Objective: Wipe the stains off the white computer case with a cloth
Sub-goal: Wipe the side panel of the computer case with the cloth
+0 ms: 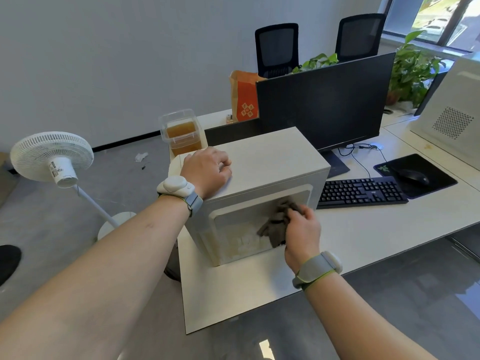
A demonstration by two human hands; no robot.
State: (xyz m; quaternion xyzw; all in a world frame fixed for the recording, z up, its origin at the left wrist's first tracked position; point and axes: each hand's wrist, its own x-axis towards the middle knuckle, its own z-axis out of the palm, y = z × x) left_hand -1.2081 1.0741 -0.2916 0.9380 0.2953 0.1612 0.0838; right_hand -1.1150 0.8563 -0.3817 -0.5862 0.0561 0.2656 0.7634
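White computer case (262, 162) on desk (363, 229), cloth on its near side panel.

Case upright at frame centre, long axis running 7 to 1 o'clock. Left hand (207, 170) rests on the top, fingers loosely curled, holding nothing. Right hand (302, 231) grips a grey cloth (278, 222) against the panel's upper right, at 5 o'clock from the left hand. Yellowish stains (239, 252) along the panel's lower edge.

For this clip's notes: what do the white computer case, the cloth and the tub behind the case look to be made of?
White computer case: likely painted sheet metal with a matte, flat top; its recessed side panel looks glossier, maybe plastic or acrylic. Cloth: soft grey fabric, crumpled into folds, possibly microfibre. Tub: clear rigid plastic, amber contents visible through the walls.
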